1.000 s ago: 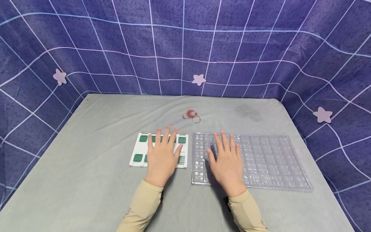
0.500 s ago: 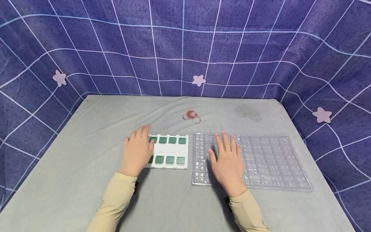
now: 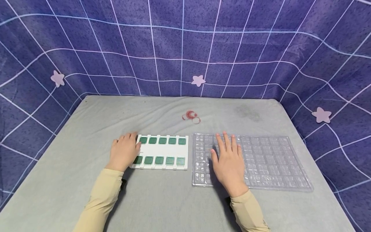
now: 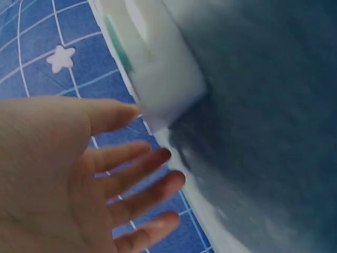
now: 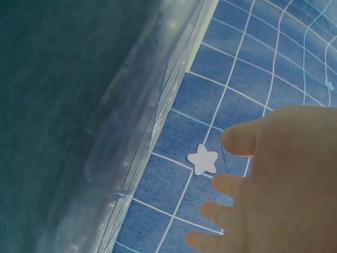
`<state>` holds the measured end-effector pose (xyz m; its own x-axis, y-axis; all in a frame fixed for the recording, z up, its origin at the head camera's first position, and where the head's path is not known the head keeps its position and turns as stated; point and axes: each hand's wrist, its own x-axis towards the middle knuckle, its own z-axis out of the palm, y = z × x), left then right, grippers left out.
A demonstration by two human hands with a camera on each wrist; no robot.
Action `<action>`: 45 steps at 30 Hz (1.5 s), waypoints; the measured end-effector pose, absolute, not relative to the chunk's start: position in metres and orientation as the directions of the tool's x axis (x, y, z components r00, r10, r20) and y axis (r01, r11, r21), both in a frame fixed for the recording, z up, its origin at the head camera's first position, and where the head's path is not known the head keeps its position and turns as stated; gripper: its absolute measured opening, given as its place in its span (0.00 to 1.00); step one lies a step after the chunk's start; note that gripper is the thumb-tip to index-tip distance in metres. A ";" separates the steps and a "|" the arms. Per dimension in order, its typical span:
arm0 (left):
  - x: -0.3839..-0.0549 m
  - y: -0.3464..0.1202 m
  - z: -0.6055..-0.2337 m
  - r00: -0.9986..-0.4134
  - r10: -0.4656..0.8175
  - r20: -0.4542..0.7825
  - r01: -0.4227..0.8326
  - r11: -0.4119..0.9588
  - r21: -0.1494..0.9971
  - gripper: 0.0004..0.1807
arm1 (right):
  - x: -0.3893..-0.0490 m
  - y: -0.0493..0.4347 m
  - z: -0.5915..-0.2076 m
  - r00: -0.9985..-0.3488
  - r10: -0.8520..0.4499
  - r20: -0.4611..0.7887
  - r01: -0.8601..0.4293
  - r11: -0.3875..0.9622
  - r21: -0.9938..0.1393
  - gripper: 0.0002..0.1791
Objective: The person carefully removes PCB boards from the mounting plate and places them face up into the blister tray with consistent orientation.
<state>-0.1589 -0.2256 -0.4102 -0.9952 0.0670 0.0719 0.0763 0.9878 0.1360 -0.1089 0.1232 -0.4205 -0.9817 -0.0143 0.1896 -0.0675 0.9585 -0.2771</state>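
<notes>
While right hand (image 3: 229, 164) stays | left hand (image 3: 123, 152) moved to edge of white tray (image 3: 163, 149) | both hands relaxed

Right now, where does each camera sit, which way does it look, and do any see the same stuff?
Head: worn on the head, looking forward and down at the white tray and clear tray; both sleeves, the left grip and the right grip show.
Left wrist: worn there, looking past the left grip at the white tray's blurry end and grid-patterned cloth.
Right wrist: worn there, looking past the right grip at the clear tray's blurry edge and the cloth.
Shared: head and left wrist both show the white tray and left grip.
</notes>
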 end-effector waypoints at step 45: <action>-0.162 -0.232 -0.414 -0.991 0.123 0.046 0.129 0.975 0.178 0.26 | -0.197 0.079 -0.407 -0.862 -0.467 0.197 -0.507 0.802 -0.316 0.21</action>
